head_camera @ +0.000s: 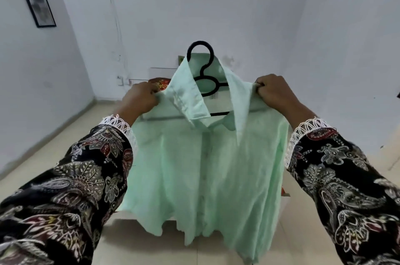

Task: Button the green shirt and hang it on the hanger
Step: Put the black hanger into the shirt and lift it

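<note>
A pale green shirt (207, 167) hangs in the air in front of me, its front placket closed down the middle. A black hanger (204, 70) sits inside the collar, its hook sticking up above the neck; its arms are mostly hidden under the cloth. My left hand (138, 98) grips the shirt's left shoulder. My right hand (275, 91) grips the right shoulder. The collar stands up, one flap folded down on the left.
A white table (127, 219) shows under the shirt's hem, its top mostly hidden. A red patterned item (159, 83) lies behind the left shoulder. White walls surround the spot, with a framed picture (39, 7) on the left wall. Beige floor tiles lie below.
</note>
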